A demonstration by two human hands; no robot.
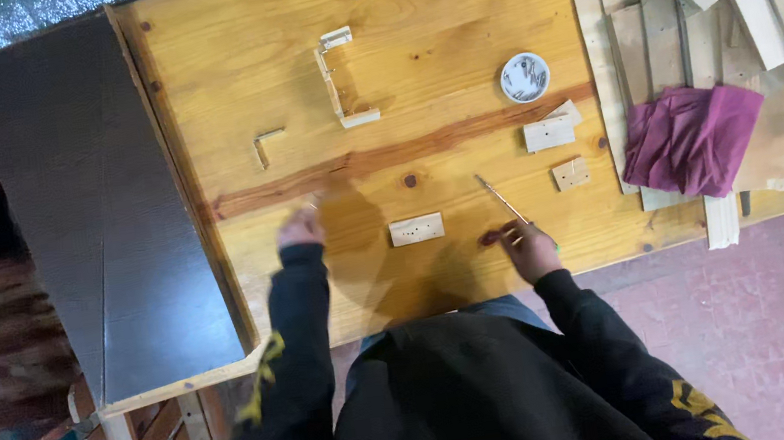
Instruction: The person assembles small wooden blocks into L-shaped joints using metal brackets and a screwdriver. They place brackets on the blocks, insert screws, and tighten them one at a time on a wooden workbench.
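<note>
Nearest, the right hand (529,250) pinches the wooden handle end of a thin metal-tipped tool (501,204) whose shaft angles away over the knotted yellow pine desk (444,1); the left hand (300,228), blurred, rests on the desk surface, and whether it grips anything cannot be told. Between them lies a small pale rectangular wood block with holes (417,230), touched by neither hand. Farther off lie two more pale wood offcuts (552,133), a round white dish of small dark fasteners (525,77), and a bracket-shaped frame of thin wood strips (338,81). Risks, as judged: the unheld block could skid under tool pressure; a sleeve sweeping outward might upset the dish.
</note>
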